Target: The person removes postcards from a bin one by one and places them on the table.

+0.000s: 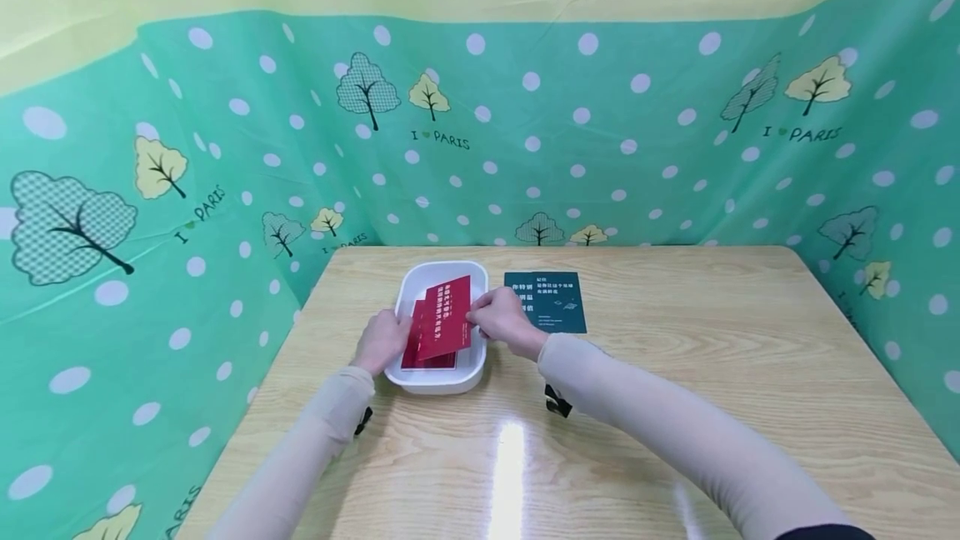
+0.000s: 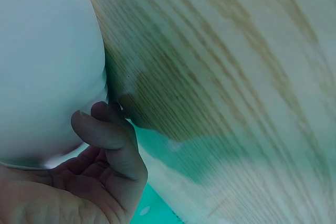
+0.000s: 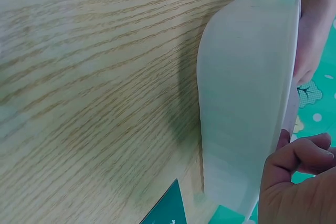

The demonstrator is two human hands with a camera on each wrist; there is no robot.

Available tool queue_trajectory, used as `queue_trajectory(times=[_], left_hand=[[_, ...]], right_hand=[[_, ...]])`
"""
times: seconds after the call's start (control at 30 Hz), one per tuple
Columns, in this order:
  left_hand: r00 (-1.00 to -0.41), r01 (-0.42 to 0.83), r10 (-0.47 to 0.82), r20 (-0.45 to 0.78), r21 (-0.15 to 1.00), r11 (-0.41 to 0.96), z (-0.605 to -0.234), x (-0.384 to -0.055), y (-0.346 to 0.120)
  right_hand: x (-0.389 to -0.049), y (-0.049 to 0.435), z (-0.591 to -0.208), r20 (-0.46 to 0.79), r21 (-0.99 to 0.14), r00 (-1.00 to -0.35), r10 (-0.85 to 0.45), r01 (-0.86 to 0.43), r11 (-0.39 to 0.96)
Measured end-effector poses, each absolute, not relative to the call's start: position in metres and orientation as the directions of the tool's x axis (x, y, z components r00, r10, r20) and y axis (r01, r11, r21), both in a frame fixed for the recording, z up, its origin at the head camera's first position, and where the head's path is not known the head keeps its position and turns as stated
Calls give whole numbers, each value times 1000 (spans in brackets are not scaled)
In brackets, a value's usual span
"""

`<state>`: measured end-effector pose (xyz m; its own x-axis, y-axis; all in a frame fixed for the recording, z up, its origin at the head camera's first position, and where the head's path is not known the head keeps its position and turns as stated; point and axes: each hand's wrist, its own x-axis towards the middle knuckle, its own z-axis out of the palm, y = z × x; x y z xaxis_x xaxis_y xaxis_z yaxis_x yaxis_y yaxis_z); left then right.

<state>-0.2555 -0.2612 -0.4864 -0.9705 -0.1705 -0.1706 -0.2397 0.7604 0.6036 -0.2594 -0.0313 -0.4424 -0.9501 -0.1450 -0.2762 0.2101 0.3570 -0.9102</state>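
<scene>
A white plastic basin (image 1: 435, 386) stands on the table, with red cards (image 1: 435, 361) lying inside it. Over them, my right hand (image 1: 506, 319) pinches the edge of a red card (image 1: 447, 319) printed with white writing, tilted above the basin's right rim. At the opposite side, my left hand (image 1: 382, 340) grips the basin's left rim; curled fingers (image 2: 102, 132) show against the outer wall in the left wrist view. Its thumb is hidden there. The right wrist view has the right hand (image 3: 302, 174) beside the rim, most of the card being hidden behind the basin.
Dark green cards (image 1: 558, 302) with white writing lie overlapping on the wooden table (image 1: 675, 357), just right of the basin. A green dotted cloth (image 1: 555, 148) with printed trees hangs behind the table and along both sides.
</scene>
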Motion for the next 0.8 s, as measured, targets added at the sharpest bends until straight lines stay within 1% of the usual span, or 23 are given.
queue_trajectory(times=[0.3,0.53,0.8], left_hand=[[-969,-245,-166,-185,614,750,-485,-255,-261],[-969,-242,-158,-188,621,745,-485,-252,-262],[-971,-237,-156,-183,622,746,-487,-257,-263]], right_hand=[[-255,-24,-437,-267,-914,-954,-139,204,350],[-253,-14,-435,-264,-929,-954,-142,213,302],[-257,-2,-436,-265,-926,-957,-120,217,309]])
